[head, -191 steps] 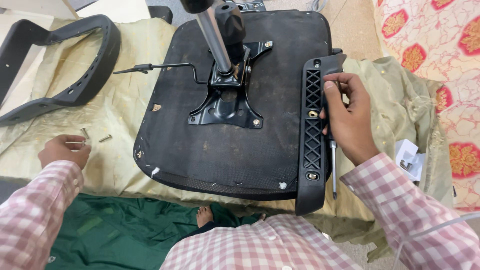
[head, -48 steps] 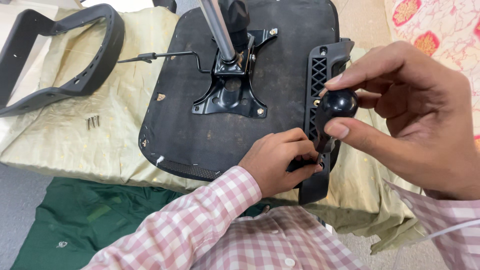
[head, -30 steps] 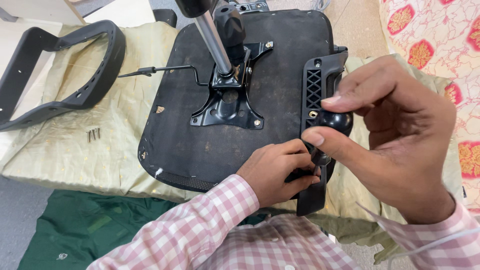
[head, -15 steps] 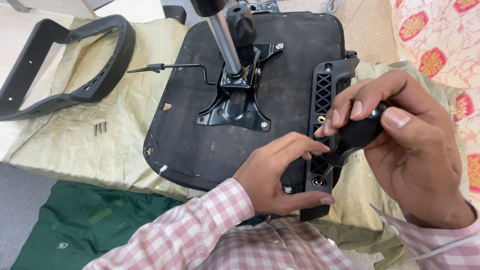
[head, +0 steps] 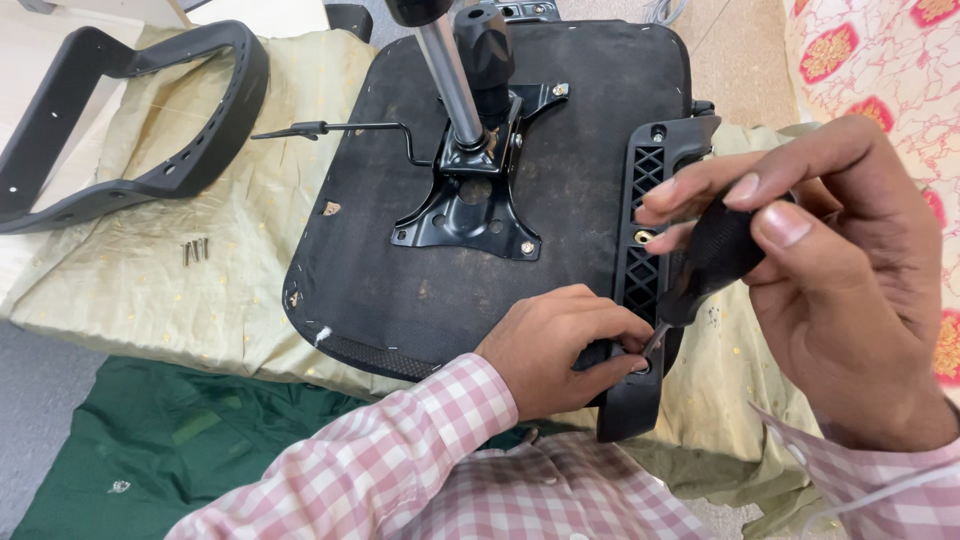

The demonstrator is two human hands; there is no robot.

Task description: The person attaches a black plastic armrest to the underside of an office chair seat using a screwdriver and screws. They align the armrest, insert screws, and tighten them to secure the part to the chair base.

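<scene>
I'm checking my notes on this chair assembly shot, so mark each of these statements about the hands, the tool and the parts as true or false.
1. The right hand holds a screwdriver with a black handle. True.
2. The left hand rests on the pale cloth, away from the armrest bracket. False: its fingers pinch at the bracket's lower end, by the screwdriver tip.
3. The chair seat lies underside up, with a metal plate and post on it. True.
4. Loose screws lie on the cloth left of the seat. True.
5. The second armrest is mounted on the seat. False: it lies apart on the cloth, at the far left.
</scene>
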